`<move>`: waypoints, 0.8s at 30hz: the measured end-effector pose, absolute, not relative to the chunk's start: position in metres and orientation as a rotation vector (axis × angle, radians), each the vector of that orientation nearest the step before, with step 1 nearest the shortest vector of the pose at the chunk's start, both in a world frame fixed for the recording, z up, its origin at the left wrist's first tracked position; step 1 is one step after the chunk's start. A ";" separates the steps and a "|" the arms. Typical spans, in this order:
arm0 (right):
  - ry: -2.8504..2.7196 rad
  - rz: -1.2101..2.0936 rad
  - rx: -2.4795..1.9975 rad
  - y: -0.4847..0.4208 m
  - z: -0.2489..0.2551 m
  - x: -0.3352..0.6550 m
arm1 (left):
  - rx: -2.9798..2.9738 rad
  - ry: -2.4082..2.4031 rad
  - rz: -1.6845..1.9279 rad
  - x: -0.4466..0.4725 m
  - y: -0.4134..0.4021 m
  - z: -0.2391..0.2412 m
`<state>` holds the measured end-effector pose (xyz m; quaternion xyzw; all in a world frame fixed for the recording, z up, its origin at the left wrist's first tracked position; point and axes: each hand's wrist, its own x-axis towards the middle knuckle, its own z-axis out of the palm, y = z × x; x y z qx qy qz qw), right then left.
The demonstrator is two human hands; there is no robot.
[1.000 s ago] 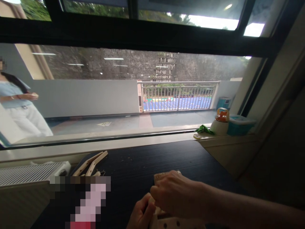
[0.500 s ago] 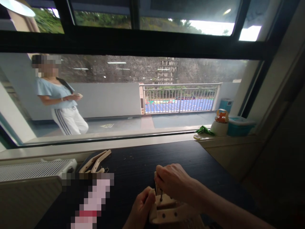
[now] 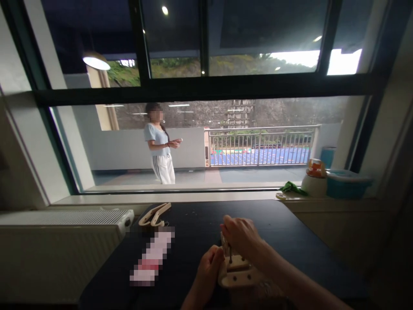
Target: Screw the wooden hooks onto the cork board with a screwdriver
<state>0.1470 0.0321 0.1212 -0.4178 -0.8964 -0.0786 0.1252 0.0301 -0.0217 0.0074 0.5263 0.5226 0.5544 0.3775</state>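
- Left hand: fingers grasped the left end of the frame, over the surface.
- Right hand: fingers clenched around the rod.
- Since a second earlier, the rod had come into view at a hole, suggesting turning continued there.

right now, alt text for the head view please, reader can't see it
The left hand grips a pale wooden piece at a dark table; the right hand holds a thin rod against it. Curved wooden parts lie farther left; a person is outside the window.
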 end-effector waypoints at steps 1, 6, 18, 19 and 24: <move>-2.579 -0.239 -1.258 0.033 0.120 0.147 | 1.354 1.342 1.422 0.030 -0.022 0.007; -2.611 -0.255 -1.206 0.028 0.125 0.152 | 1.390 1.342 1.426 0.028 -0.021 0.008; -2.683 -0.262 -1.068 0.025 0.131 0.136 | 1.387 1.323 1.438 0.028 -0.019 0.004; -2.661 -0.257 -1.104 0.026 0.129 0.133 | 1.384 1.326 1.438 0.028 -0.019 0.004; -2.560 -0.227 -1.331 0.025 0.129 0.128 | 1.375 1.331 1.440 0.027 -0.019 0.003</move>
